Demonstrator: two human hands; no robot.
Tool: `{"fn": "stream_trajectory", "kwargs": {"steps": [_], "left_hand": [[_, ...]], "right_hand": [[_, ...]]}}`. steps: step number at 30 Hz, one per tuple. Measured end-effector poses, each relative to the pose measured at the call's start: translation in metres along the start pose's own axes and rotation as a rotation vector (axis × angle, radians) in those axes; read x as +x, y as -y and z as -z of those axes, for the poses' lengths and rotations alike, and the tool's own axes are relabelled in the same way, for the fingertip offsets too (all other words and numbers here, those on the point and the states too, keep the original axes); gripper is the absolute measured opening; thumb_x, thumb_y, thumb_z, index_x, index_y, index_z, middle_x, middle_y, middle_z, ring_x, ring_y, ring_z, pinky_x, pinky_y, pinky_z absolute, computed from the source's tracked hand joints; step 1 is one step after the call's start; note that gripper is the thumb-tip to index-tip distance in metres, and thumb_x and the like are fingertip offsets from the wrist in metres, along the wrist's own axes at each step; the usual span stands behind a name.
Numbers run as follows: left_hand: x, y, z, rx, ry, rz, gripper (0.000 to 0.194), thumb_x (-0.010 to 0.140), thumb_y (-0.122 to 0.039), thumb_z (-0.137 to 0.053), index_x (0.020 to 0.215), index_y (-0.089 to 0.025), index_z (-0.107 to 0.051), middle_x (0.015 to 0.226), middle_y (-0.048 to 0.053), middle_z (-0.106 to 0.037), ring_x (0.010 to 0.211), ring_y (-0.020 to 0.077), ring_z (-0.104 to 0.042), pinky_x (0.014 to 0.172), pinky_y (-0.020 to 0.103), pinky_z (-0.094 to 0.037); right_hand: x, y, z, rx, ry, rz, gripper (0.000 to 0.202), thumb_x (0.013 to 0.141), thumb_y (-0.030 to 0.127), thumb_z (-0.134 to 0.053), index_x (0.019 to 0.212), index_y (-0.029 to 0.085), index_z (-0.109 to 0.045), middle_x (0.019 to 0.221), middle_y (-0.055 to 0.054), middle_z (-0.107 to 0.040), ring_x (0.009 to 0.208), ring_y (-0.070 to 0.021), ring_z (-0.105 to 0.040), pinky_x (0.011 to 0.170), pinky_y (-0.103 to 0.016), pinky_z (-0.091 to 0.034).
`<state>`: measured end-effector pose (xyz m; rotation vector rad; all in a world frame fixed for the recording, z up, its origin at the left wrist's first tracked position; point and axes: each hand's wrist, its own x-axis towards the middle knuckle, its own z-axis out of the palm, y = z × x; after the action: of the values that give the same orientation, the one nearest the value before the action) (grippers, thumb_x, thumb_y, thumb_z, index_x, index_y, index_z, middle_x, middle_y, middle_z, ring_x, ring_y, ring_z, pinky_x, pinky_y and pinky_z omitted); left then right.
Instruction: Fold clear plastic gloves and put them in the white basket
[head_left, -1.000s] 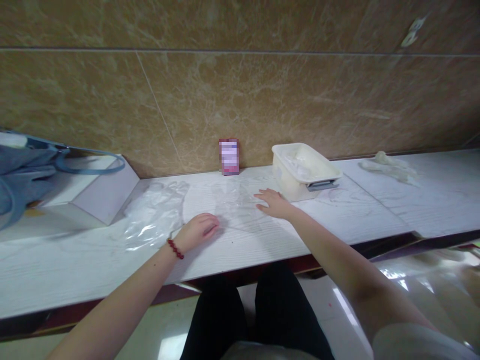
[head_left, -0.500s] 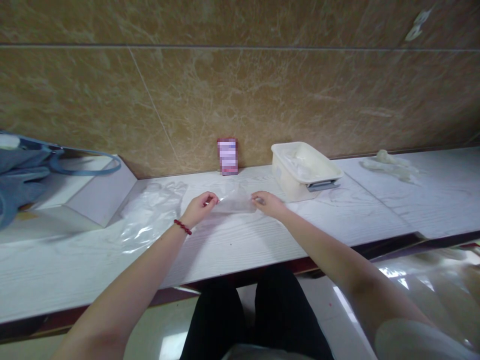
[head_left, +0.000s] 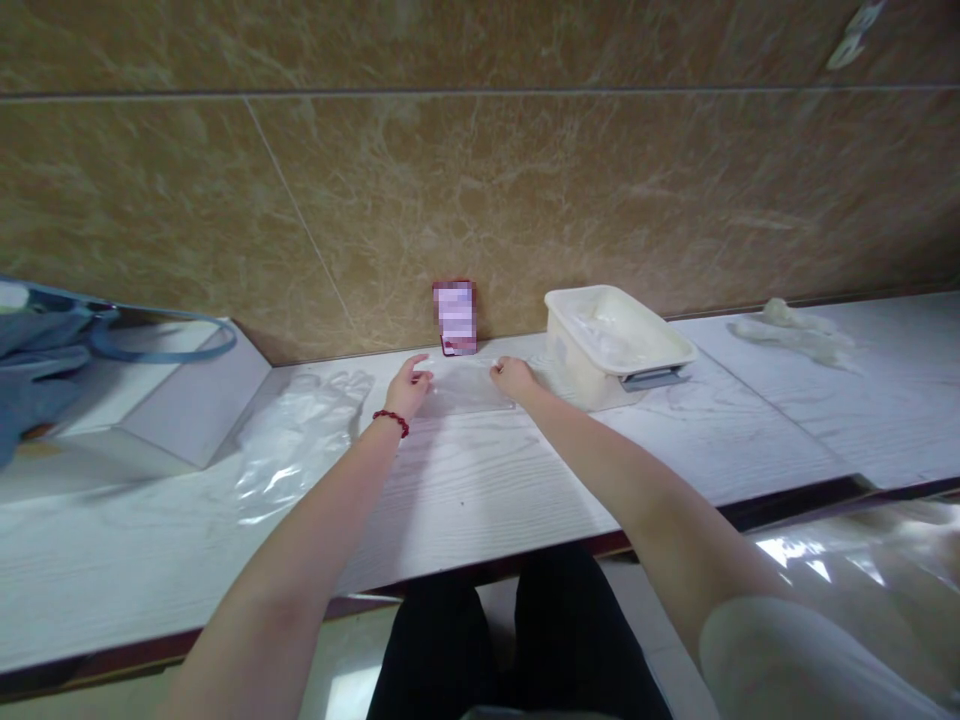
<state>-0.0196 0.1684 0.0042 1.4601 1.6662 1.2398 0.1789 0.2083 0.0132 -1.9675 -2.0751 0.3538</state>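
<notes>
spreading the clear, flat plastic sheet [head_left: 471,390] seems underway, right hand [head_left: 514,378] pinching its edge, left hand [head_left: 409,389] loosely open; the next move calls for even tension.

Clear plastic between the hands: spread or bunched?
Spread: the clear plastic lies roughly flat on the white counter between the left hand and right hand, its near edge fairly straight.

Counter [head_left: 465,515], running across the frame before a wall [head_left: 570,190]. Centre: plastic sheet [head_left: 472,388], between left hand [head_left: 411,386] and right hand [head_left: 514,380]; phone [head_left: 456,320] behind, against the wall. Right of centre: bin [head_left: 576,352]. Far right: bundle [head_left: 796,335]. Left of centre: plastic bags [head_left: 300,435]. Left edge: box [head_left: 187,400], partly behind a handbag [head_left: 34,365].
</notes>
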Motion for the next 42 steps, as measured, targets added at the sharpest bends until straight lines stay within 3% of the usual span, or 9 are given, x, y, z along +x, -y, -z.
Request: {"fn": "stream_trajectory", "kwargs": {"steps": [3,6,13,22,38,42], "left_hand": [[0.007,0.002,-0.006,0.188,-0.009,-0.016,0.031,0.075,-0.031,-0.042,0.097,-0.017,-0.059,0.082,0.005,-0.063,0.065,0.0129,-0.059,0.062,0.025,-0.046],[0.009,0.003,-0.010,0.242,-0.005,-0.014,0.036,0.074,-0.036,-0.045,0.100,-0.015,-0.058,0.088,0.006,-0.064,0.066,0.0140,-0.059,0.063,0.025,-0.046],[0.006,0.005,-0.014,0.514,0.000,-0.138,0.032,0.066,-0.021,-0.051,0.097,-0.017,-0.061,0.096,0.008,-0.061,0.092,0.0223,-0.055,0.085,0.032,-0.040],[0.002,0.009,-0.011,0.760,-0.031,-0.103,0.032,0.071,-0.026,-0.046,0.099,-0.019,-0.060,0.098,0.010,-0.062,0.090,0.0244,-0.055,0.078,0.035,-0.042],[0.018,0.018,-0.018,0.568,0.002,-0.159,0.036,0.070,-0.019,-0.046,0.104,-0.013,-0.055,0.100,0.011,-0.059,0.091,0.0195,-0.055,0.081,0.029,-0.041],[0.013,0.011,-0.012,0.612,-0.094,-0.107,0.040,0.069,-0.021,-0.047,0.108,-0.012,-0.050,0.107,0.016,-0.053,0.098,0.0234,-0.052,0.084,0.033,-0.039]], "right_hand": [[0.001,0.004,-0.001,-0.042,0.017,-0.061,0.025,0.080,0.035,-0.039,0.090,0.022,-0.059,0.090,-0.006,-0.064,0.083,-0.0179,-0.059,0.067,-0.026,-0.041],[-0.001,0.005,-0.003,-0.085,-0.003,-0.090,0.027,0.082,0.036,-0.037,0.093,0.022,-0.057,0.091,-0.006,-0.064,0.085,-0.0188,-0.058,0.069,-0.029,-0.041],[-0.003,0.007,-0.008,-0.168,-0.049,-0.063,0.030,0.084,0.038,-0.034,0.096,0.020,-0.055,0.091,-0.009,-0.063,0.086,-0.0202,-0.058,0.073,-0.033,-0.038],[0.000,0.002,-0.016,-0.140,-0.130,-0.012,0.030,0.084,0.040,-0.035,0.095,0.019,-0.054,0.089,-0.009,-0.063,0.086,-0.0191,-0.057,0.076,-0.035,-0.033],[0.005,0.006,-0.016,-0.170,-0.094,-0.001,0.033,0.086,0.041,-0.030,0.100,0.019,-0.051,0.096,-0.012,-0.061,0.091,-0.0196,-0.055,0.079,-0.037,-0.031],[0.006,0.007,-0.016,-0.154,-0.108,-0.011,0.032,0.084,0.042,-0.034,0.098,0.019,-0.052,0.094,-0.010,-0.061,0.090,-0.0201,-0.055,0.078,-0.037,-0.031]]}}
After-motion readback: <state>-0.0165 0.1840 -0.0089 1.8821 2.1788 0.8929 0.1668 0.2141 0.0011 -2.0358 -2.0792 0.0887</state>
